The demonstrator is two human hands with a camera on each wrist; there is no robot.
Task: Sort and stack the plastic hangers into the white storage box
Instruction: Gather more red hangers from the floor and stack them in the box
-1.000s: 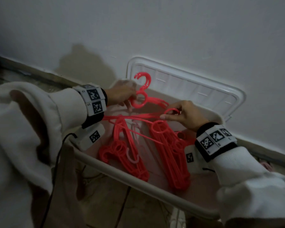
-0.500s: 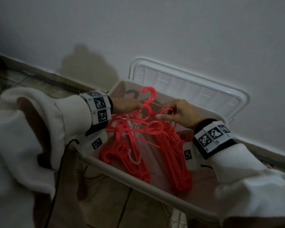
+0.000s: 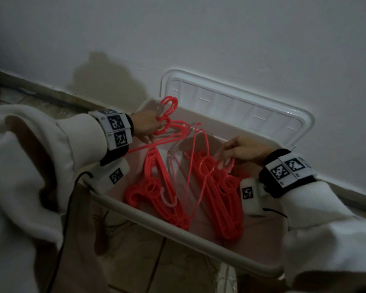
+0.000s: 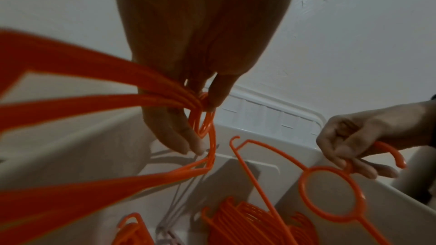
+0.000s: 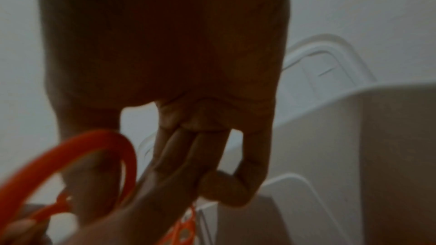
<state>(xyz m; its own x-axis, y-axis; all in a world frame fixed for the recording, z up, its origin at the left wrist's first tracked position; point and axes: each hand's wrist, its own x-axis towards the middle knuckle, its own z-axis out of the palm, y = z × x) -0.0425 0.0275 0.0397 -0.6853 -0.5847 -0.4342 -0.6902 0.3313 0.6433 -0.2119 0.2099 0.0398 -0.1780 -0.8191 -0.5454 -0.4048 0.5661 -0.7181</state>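
Observation:
My left hand [image 3: 149,125] [image 4: 202,111] grips a small bunch of red hangers [image 3: 167,115] by their necks over the far left corner of the white storage box [image 3: 178,235]. My right hand [image 3: 230,153] [image 4: 354,152] pinches the hook of a single red hanger [image 3: 207,166] [image 4: 330,195], held above the right-hand stack of red hangers [image 3: 222,204]. The hook [image 5: 78,165] shows blurred in the right wrist view, by my fingers [image 5: 188,165]. A second red stack [image 3: 163,191] lies at the box's left, with a pale pink hanger hook [image 3: 167,199] on it.
The box's white lid [image 3: 237,106] leans upright against the grey wall [image 3: 199,39] behind it. A black cable [image 3: 68,208] hangs from my left wrist down across the tiled floor [image 3: 135,261] in front of the box.
My hands have drawn apart: the left lifted its bunch toward the box's far left corner, the right carried a single hanger rightward over the right stack.

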